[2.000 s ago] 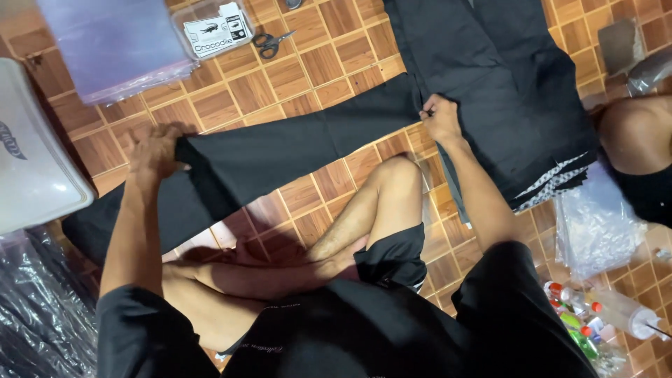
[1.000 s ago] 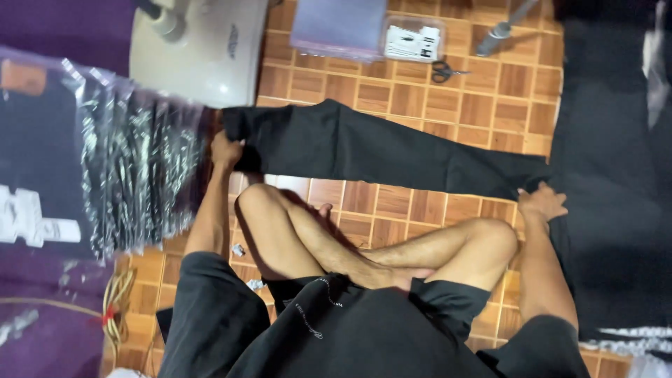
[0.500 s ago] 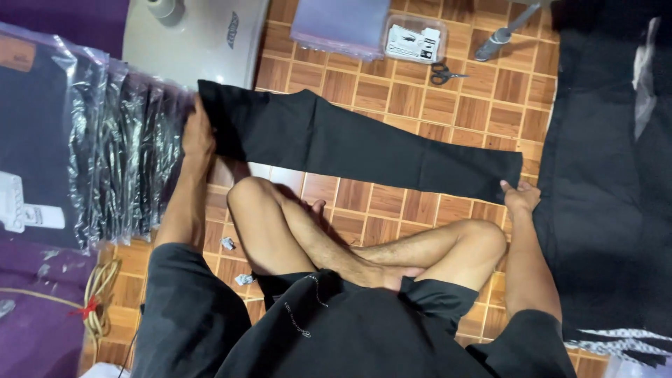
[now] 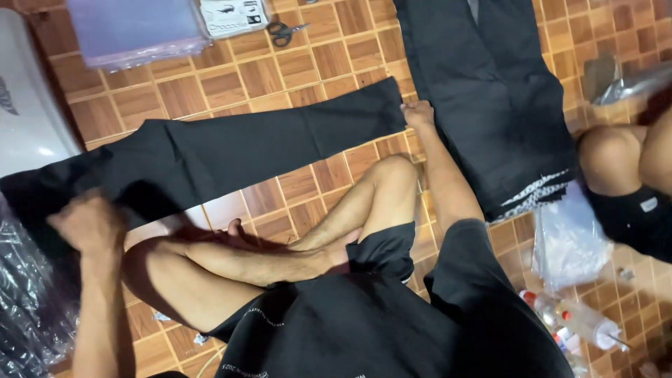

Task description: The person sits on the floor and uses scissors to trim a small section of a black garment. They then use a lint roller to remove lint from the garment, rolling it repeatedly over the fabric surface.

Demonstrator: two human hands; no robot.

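I sit cross-legged on a wood-patterned tile floor. A long black folded garment (image 4: pixel 231 150) lies stretched across the floor in front of my knees. My left hand (image 4: pixel 87 224) grips its left end, fingers closed on the cloth. My right hand (image 4: pixel 418 112) holds the right end, next to a stack of black folded garments (image 4: pixel 490 98) at the upper right.
Scissors (image 4: pixel 285 31), a small printed card (image 4: pixel 231 15) and a pile of clear plastic bags (image 4: pixel 133 28) lie at the top. A white machine (image 4: pixel 28 105) stands at the left, bagged items (image 4: pixel 28 315) below it. Another person's knee (image 4: pixel 616 154) is at the right, with plastic bottles (image 4: pixel 581 322) near it.
The view has swung back to the right. The garment's left end has been drawn lower left by my left hand, and my right hand has moved up to its right end.
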